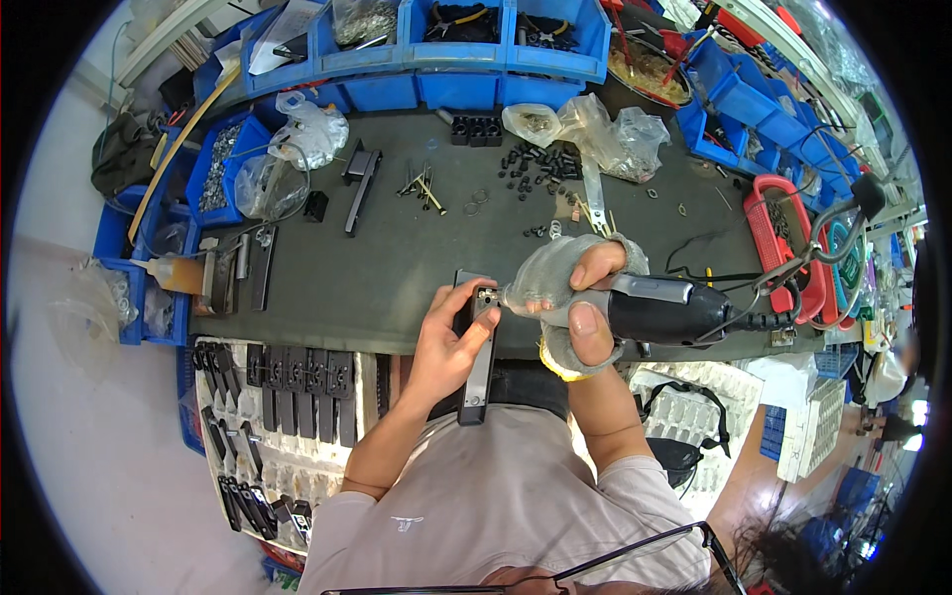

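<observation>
My left hand (444, 345) is closed round a long dark metal bar (477, 385), which lies lengthwise toward me over the bench's front edge. Thumb and fingers pinch its far end, where a small block with holes shows. My right hand (580, 288), in a grey glove with bare thumb and fingertip, grips a black and grey corded electric screwdriver (666, 313). The tool lies level, its nose pointing left at the bar's holed end. Fingers hide whether the tip touches the block. A similar black bar (364, 188) rests farther off on the bench.
Blue bins (458, 91) line the back. Loose black fittings (540, 167), plastic bags (625, 141) and screws (428, 192) lie on the dark mat (297, 288). A red basket (783, 238) stands right, near the tool's cable. Trays of black parts (302, 382) sit at front left.
</observation>
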`<state>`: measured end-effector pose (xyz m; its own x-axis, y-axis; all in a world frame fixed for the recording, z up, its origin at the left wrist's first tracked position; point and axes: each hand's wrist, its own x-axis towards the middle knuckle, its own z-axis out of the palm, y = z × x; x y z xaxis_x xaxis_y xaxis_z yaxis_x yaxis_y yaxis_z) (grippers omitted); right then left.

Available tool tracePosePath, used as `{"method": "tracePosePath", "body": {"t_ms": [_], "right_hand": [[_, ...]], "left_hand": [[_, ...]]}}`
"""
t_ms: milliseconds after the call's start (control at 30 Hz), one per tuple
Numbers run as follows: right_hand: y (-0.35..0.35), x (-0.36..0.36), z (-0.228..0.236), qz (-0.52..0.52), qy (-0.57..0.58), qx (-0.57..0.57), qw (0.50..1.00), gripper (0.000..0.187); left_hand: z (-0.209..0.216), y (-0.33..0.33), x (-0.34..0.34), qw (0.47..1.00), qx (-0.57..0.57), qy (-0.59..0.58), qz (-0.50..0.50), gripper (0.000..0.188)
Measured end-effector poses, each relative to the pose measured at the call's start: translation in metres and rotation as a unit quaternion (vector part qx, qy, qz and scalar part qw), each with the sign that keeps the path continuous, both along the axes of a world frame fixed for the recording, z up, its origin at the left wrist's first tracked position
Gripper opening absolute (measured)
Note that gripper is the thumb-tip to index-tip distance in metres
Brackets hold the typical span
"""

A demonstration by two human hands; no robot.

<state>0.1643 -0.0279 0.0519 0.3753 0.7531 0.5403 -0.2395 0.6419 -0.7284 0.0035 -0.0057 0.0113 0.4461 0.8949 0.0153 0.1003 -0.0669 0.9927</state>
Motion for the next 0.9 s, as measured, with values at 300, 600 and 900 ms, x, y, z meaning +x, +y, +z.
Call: {"method": "tracePosePath", "body": {"t_ms": [300, 600, 900], "right_hand": [[0.0, 0.002, 0.005, 0.036, 0.034, -0.015, 0.999, 0.048], [0.001, 0.027, 0.031, 0.065, 0.061, 0.052, 0.995, 0.052], [-0.018, 0.075, 0.018, -0.141, 0.069, -0.005, 0.988, 0.05]], "left_hand": [[-0.003, -0.001, -0.002, 1.0, 0.014, 0.016, -0.004, 0.037], [0.007, 0.014, 0.003, 0.986, 0.102, 0.131, 0.015, 0.034], [-0.044, 0.049, 0.028, 0.883, 0.266, 0.378, 0.081, 0.041]]}}
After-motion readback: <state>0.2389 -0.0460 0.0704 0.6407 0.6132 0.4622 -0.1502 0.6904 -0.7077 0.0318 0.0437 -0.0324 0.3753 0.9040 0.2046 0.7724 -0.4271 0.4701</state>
